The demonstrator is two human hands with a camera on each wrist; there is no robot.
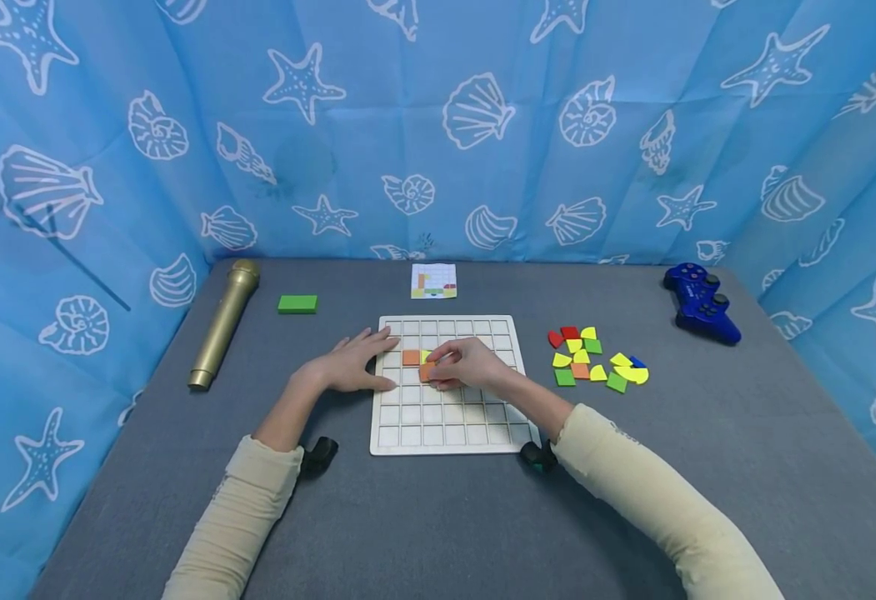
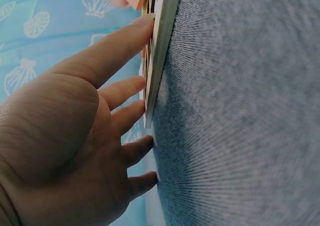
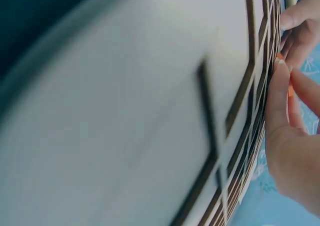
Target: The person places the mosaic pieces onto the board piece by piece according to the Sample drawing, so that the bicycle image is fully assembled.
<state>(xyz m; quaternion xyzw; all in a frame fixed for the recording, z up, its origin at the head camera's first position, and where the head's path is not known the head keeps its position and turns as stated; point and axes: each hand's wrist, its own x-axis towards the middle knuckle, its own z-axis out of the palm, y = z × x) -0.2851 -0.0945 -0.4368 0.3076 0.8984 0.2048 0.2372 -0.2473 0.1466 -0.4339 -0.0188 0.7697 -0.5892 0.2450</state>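
- While your right hand (image 1: 468,365) reaches over the white gridded board (image 1: 445,435), its thumb and fingers pinch the orange tile (image 1: 427,372); that grip is closed on the piece.
- You have that tile in the upper left part of the grid; whether its underside touches the board, you cannot tell from these views.
- Your left hand (image 1: 351,362) lies at the board's left edge with its fingers spread and extended, the grip relaxed; its thumb touches the edge in the left wrist view.
- Between your hands, an orange square (image 1: 411,357) sits on the grid, and just right of it shows a yellow piece (image 1: 426,356), partly covered by your right fingers.
- To the right of the board you have a scatter of loose pieces (image 1: 580,370) in red, yellow, green, orange and blue, some touching one another.
- Just beyond the board's far edge lies a small printed card (image 1: 433,282) with coloured shapes on a grid.
- Off to your left on the grey surface (image 1: 422,525) are a green block (image 1: 298,304) and a gold microphone (image 1: 223,325), which lies on a slant.
- At your far right rests a blue game controller (image 1: 702,304).
- Behind everything hangs a blue curtain (image 1: 438,183) printed with white shells and starfish.
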